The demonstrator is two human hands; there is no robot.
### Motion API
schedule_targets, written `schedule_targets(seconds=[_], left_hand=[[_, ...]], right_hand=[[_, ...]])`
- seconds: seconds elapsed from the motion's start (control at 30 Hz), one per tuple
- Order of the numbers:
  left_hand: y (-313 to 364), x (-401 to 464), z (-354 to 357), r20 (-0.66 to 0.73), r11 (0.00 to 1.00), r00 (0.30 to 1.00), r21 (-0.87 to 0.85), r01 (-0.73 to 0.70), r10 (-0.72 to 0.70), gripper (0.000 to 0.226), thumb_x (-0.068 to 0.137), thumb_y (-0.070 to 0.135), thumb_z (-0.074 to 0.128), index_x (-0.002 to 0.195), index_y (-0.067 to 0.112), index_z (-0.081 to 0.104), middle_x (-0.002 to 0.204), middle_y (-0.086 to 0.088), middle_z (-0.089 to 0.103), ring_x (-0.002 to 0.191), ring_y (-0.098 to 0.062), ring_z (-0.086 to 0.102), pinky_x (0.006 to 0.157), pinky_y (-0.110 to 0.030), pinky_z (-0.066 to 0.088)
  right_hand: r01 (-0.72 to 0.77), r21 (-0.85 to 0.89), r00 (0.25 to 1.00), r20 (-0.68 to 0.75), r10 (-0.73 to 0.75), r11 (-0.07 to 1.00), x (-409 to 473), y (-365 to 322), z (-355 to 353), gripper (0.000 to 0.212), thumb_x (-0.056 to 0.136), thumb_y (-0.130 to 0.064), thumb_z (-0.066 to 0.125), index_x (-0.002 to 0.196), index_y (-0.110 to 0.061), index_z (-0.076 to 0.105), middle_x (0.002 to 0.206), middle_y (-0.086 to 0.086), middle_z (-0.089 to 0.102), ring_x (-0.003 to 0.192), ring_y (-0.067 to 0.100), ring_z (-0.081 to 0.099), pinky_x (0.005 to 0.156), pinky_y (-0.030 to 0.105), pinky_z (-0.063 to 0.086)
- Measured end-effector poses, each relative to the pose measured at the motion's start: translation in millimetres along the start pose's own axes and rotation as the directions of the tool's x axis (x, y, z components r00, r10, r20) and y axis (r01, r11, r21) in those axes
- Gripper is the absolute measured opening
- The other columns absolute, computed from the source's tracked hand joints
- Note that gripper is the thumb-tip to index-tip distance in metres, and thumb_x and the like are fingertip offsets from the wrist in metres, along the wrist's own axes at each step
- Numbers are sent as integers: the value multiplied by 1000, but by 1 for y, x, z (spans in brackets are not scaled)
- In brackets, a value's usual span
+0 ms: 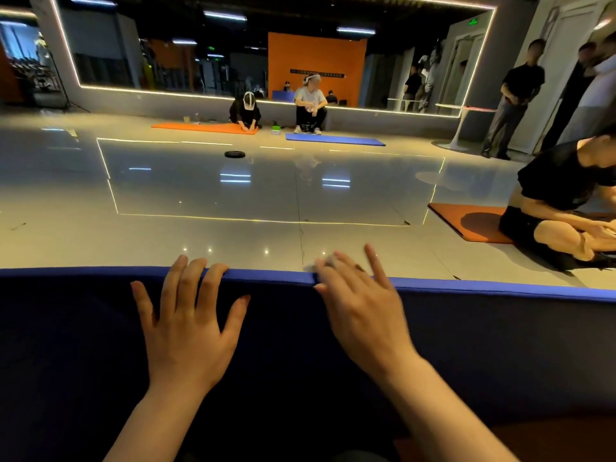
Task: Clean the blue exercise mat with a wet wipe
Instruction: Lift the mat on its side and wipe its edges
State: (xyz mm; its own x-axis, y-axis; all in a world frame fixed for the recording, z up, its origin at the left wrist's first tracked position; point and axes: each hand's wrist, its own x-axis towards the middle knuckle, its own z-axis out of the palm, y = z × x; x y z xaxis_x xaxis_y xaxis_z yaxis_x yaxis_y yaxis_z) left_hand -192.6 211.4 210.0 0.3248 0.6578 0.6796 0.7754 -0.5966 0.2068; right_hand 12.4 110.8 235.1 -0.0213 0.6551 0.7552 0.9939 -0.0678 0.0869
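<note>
- Now the blue exercise mat (pixel 100 345) fills the lower half of the frame, and its far edge runs across the middle from left to right.
- The left hand (pixel 186 331) lies flat on the mat, fingers spread wide, with the fingertips bent over the far edge; it holds nothing.
- The right hand (pixel 363 311) is at the same edge, just right of center, fingers mostly straight, pressing a pale wet wipe (pixel 325 263) that shows, blurred, under the fingertips.
- To do this step well, I think the left hand should keep the mat steady while the right one draws the wipe along the edge in 1 direction, with even pressure.
- The wipe should be folded to a fresh side when it looks grey.
- Writing: a dark strip on the orange wall (pixel 316 66) at upper center has signs, but too small to read. No brand is visible.
</note>
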Motion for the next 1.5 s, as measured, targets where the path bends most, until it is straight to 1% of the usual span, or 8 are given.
schedule_targets(seconds=[0.17,0.33,0.63,0.77,0.87,1.23,1.33,1.5], left_hand=[[7,2,7,-36,999,999,-18,38,-39,56,86,50,37,126,13,49,132,-15,48,136,-38,34,110,-68,4],[21,10,11,-53,994,994,-56,94,-97,50,86,42,40,120,8,53,125,-20,52,133,-42,35,111,-67,4],[16,-2,-6,-17,998,998,-8,66,-66,56,84,50,39,119,12,59,123,-16,56,126,-39,42,107,-68,-7],[19,-6,-9,-13,998,998,26,64,-64,56,84,49,40,118,10,61,121,-17,58,125,-40,43,109,-67,-7],[27,-4,-13,-26,997,998,54,50,-49,55,85,45,40,115,6,64,116,-21,61,120,-45,48,113,-61,-10],[92,24,2,2,950,950,-22,-313,313,54,82,45,47,120,12,68,111,-10,65,104,-37,58,98,-50,37],[67,38,0,45,956,955,2,-292,292,54,84,50,44,115,15,70,105,-7,66,97,-33,62,90,-47,39],[24,41,-10,153,969,961,54,-242,231,63,90,61,31,119,18,67,107,-4,66,100,-29,65,105,-70,20]], right_hand=[[-237,-217,971,-19,238,947,-51,100,-49,32,101,-19,39,115,-6,65,109,13,69,108,31,65,118,50,20],[-468,-97,883,-7,470,878,-48,100,-39,49,103,-32,27,118,-8,66,119,10,67,119,25,58,120,32,6],[-106,159,982,170,79,981,23,-25,2,40,100,-35,36,116,-10,62,112,3,66,101,18,61,113,44,36],[-95,191,934,356,21,977,25,-1,-18,31,97,-39,53,116,-15,59,104,2,66,90,23,58,84,36,44],[-35,223,950,309,-37,974,24,7,-22,28,96,-34,53,110,-11,62,99,6,65,83,23,56,74,35,42],[-130,104,961,258,100,986,-9,102,-44,38,92,-44,42,112,-20,63,99,-5,64,82,18,58,69,28,34],[-126,102,959,268,95,987,-12,100,-41,38,93,-46,38,110,-22,62,99,-7,64,80,15,57,66,20,31],[-70,112,970,239,41,991,-3,87,-27,32,95,-42,41,104,-20,62,92,-7,63,70,11,51,65,24,34]])
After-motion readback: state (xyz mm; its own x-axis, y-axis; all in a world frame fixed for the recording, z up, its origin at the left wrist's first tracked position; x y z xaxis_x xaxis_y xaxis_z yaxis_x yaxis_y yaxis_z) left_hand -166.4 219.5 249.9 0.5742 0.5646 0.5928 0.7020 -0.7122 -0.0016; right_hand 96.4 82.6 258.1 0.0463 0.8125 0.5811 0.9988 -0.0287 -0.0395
